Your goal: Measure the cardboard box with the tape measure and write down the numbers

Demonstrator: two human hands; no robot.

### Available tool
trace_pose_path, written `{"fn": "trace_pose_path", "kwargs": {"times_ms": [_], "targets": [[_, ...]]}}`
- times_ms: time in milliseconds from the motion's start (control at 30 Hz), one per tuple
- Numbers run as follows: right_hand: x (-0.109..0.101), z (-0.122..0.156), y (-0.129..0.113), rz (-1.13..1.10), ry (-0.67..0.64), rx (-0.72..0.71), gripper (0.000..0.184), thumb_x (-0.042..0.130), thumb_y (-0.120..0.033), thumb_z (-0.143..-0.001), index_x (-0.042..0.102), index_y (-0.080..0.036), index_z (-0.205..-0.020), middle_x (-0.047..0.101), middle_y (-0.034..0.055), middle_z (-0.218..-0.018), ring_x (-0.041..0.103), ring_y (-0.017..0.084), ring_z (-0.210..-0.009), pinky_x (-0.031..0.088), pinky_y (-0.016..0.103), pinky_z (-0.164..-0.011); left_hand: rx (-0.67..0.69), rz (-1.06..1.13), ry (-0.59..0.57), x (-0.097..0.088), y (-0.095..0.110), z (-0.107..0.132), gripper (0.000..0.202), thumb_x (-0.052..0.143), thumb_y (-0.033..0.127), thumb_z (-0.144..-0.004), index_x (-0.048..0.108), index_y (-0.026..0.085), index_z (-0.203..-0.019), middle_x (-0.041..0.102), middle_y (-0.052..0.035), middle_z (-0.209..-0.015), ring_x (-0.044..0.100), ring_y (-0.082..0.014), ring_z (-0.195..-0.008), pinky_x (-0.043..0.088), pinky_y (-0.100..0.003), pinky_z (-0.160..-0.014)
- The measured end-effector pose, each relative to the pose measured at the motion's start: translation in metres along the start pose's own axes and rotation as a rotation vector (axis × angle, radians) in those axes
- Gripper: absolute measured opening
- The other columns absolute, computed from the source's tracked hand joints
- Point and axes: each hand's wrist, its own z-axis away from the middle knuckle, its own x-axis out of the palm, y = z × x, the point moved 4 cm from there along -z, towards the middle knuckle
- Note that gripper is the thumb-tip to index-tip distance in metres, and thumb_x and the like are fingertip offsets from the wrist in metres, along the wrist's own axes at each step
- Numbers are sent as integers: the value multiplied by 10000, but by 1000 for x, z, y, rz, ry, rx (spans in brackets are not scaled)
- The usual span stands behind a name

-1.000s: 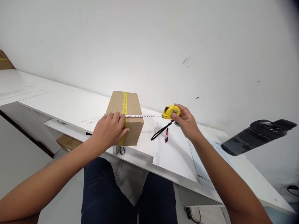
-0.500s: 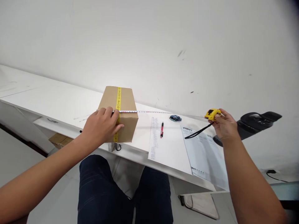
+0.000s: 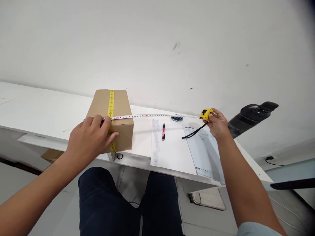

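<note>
Head view: the left hand [image 3: 92, 134] lies over the upper front edge of the cardboard box [image 3: 121, 105], fingers curled close together onto the blade [image 3: 137, 116] and holding it against the box; the thumb is spread apart, across the front face. The box rests on the white desk [image 3: 49, 103], left of centre, with a yellow tape strip [image 3: 111, 101] running over its top and front. The blade crosses the top along the front edge, passes beyond the right side and spans the desk to the yellow tape measure case [image 3: 206, 114]. The right hand [image 3: 218, 124] grips this case, thumb and fingers closed around its right end; a black wrist strap [image 3: 194, 131] hangs below. Beneath the span lie a white sheet [image 3: 172, 157], a red-and-black pen [image 3: 163, 131] on it, and a printed document [image 3: 206, 150]. A dark bottle [image 3: 246, 119] is just beyond the right hand.
</note>
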Motion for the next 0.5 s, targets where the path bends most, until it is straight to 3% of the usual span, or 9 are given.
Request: {"fn": "trace_pose_path", "kwargs": {"times_ms": [233,500], "targets": [[24,15,6,1,-67,-2,579,873,-388,-570,655,-275,-1094,636,-20,-932,653,131,-772,578,271,-625,-16,28,-2,2,-1,0,466,482,568,-980,663,151,-1084,636,-148,-903,619,-312,-812,334,-350,-556],[105,62,-30,49,-348,-119,545,829,-506,-717,635,-320,-1191,634,27,-1232,680,181,-978,623,326,-737,-33,23,-36,1,1,-1,472,485,543,-978,669,121,-1081,629,-168,-913,615,-333,-832,359,-355,-570]]}}
